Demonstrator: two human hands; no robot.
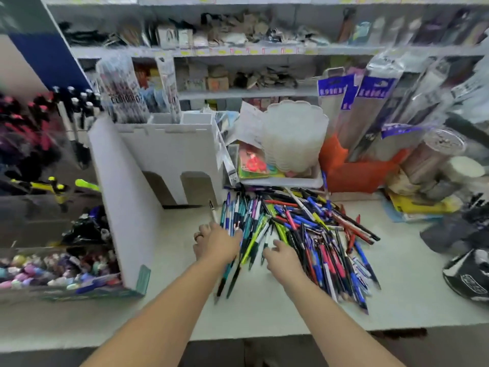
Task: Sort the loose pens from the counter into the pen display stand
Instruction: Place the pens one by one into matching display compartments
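White laminate counter (264, 308) carries a loose heap of pens (304, 229), slim plastic barrels in blue, red, teal, pink, black and lime. Most barrels on the heap's left side lie with their long axes running roughly away from the viewer, tips toward the near edge; those on the right side fan outward, slanting toward the near right. A few at the far end cross the others almost sideways.

Left hand (215, 241) rests palm-down on the heap's left margin, a ring on one finger; its fingers curl over a bundle of teal and dark pens whose lower ends project beneath the wrist, pointing to the near edge. Whether the bundle is gripped or merely covered cannot be told. Right hand (281, 256) lies on the heap's middle, fingers loosely bent and slightly spread, touching pens without a visible pinch.

Pen display stand (148, 165), of white corrugated board with stepped walls and arched cut-outs, stands upright at the left, just beside the heap. Behind the heap sit a stack of translucent scalloped plates (293, 133) and an orange bin (357, 173).
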